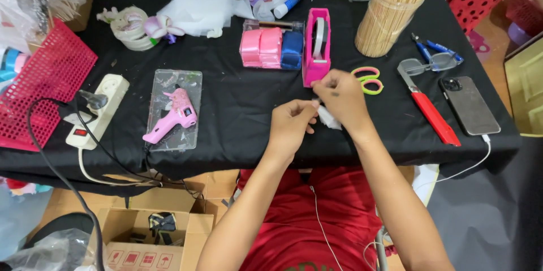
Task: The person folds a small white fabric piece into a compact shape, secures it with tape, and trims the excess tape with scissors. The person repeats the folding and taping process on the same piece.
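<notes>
Fingers of both hands, left hand (pixel 291 124) and right hand (pixel 342 97), pinch a soft white petal scrap (pixel 329 118); flimsy, best held at its edge beside the fingertips.

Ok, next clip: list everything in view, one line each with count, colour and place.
table: one, black cloth, centre
glue gun: one, pink, on a clear tray, left of centre
power strip: one, white, left edge
ribbon rolls: three, two pink and one blue, centre back
tape dispenser: one, pink, beside the rolls
sticks: one bundle, tan, back right
scissors: one, pink and green handles, right of the hands
cutter: one, red handle, right
phone: one, dark, cabled, far right
basket: one, red mesh, far left
cardboard box: one, brown, on the floor
left hand: pinching a small white piece
right hand: pinching the same piece
</notes>
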